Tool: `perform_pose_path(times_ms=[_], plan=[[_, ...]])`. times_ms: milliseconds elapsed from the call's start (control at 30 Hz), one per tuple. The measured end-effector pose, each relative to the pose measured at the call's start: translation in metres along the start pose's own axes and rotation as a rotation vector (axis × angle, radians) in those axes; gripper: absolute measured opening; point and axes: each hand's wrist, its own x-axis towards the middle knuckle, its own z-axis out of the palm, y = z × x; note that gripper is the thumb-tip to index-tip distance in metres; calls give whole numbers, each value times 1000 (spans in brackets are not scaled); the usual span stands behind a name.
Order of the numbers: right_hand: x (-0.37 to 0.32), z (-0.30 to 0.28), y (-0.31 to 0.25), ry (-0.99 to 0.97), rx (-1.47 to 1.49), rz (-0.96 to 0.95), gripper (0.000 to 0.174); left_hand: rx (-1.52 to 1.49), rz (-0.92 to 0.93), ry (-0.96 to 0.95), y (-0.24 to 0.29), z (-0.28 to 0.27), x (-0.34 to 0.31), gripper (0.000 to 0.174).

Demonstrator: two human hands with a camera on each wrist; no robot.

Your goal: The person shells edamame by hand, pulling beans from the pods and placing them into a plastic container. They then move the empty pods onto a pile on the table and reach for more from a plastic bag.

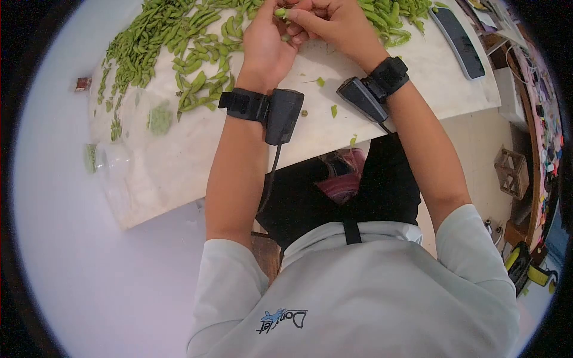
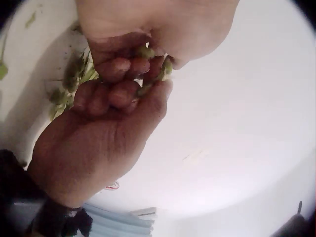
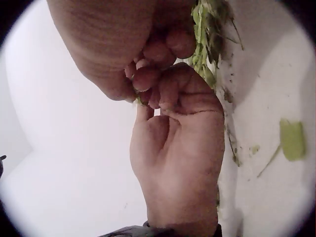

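Note:
Over the table, both hands meet at a green soybean pod (image 1: 281, 12). The left hand (image 1: 268, 53), palm up, holds one side of the pod (image 2: 167, 68) in curled fingers. Thumb and fingers of the right hand (image 1: 343, 27) pinch it from the other side. A second green piece (image 2: 145, 51) shows between the fingers in the left wrist view. In the right wrist view, the right hand (image 3: 103, 39) lies over the left hand (image 3: 177, 153), and fingers mostly hide the pod (image 3: 141, 100). Many loose pods (image 1: 197, 56) lie beyond and left of the hands.
A large heap of pods (image 1: 146, 42) covers the table's far left, with more pods (image 1: 385, 18) at the far right. A phone (image 1: 458, 45) lies near the right edge. Clear plastic (image 1: 113, 158) sits at the left. Green scraps (image 1: 333, 111) dot the white tabletop (image 1: 430, 83).

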Motion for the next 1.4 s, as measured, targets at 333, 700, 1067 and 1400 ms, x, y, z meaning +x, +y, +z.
perform_pose_path(times_ms=[333, 700, 1067, 1400], plan=[[1, -6, 0, 148, -186, 1, 21, 362, 237, 161, 3, 10, -1, 27], [-1, -6, -5, 224, -210, -20, 24, 922, 447, 182, -1, -2, 5, 32], [-3, -8, -7, 124, -142, -44, 23, 530, 192, 87, 2, -7, 5, 26], [-1, -3, 0, 50, -176, -82, 23, 388, 256, 178, -4, -27, 12, 25]])
